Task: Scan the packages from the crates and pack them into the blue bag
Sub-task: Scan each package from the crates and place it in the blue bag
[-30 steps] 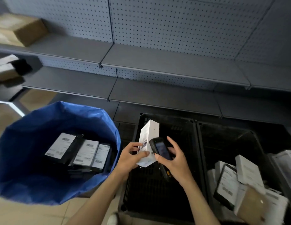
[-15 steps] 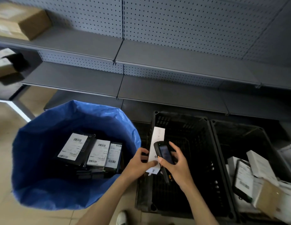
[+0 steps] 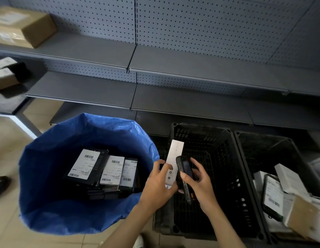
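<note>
Grey pegboard shelving point(image 3: 95, 49) fills the background, with a cardboard box point(image 3: 25, 25) lying at the left end of its upper shelf. On the tiled floor below, an open blue bag point(image 3: 53, 203) is seen at the left. Labelled packages point(image 3: 85, 163) lie flat inside it, side by side, labels up.

Just past the bag's right rim, the left hand point(image 3: 158, 187) is raised, and the lower end of a white box point(image 3: 176, 151) is pinched between its thumb and fingers. The box is shown by its narrow side. Its long axis runs from the hand up and slightly to the right, the free end pointing at the shelving, and it is held over the left edge of a black crate point(image 3: 227, 167).

A dark scanner point(image 3: 186, 170) is gripped in the right hand point(image 3: 204, 188), the fingers curled round its body. Its long axis lies nearly parallel to the box, and its upper end is held just beside the box's right edge.

A second crate point(image 3: 259, 140) stands against the first on the right. Mixed parcels point(image 3: 288, 178) are piled in its right part.
</note>
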